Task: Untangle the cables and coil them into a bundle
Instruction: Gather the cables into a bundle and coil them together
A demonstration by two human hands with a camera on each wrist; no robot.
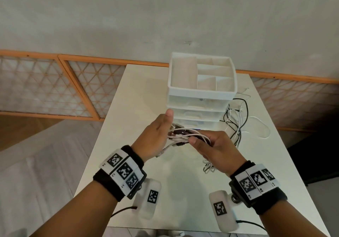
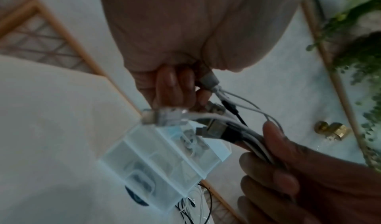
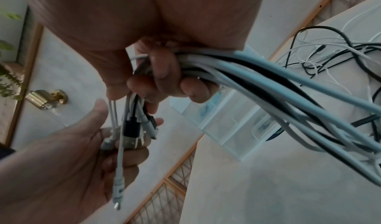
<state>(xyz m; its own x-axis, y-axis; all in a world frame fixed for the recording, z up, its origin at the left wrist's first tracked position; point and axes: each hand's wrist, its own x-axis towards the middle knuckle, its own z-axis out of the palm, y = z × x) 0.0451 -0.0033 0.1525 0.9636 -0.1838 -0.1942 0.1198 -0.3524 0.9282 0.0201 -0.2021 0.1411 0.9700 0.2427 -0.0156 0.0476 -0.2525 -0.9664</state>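
One white drawer unit stands on the bench just behind both hands, with loose black and white cable loops trailing to its right. The right hand has its fingers curled round the gathered cables; the left hand curls round their plug ends. The cable count is unclear.

In the head view the right hand covers the stretch of the cables it grips, and the left hand hides its own fingers. The drawer unit masks part of the loose cable pile behind it. Both wrist views are blurred, so the plug types are unclear, and the drawers' contents cannot be told.
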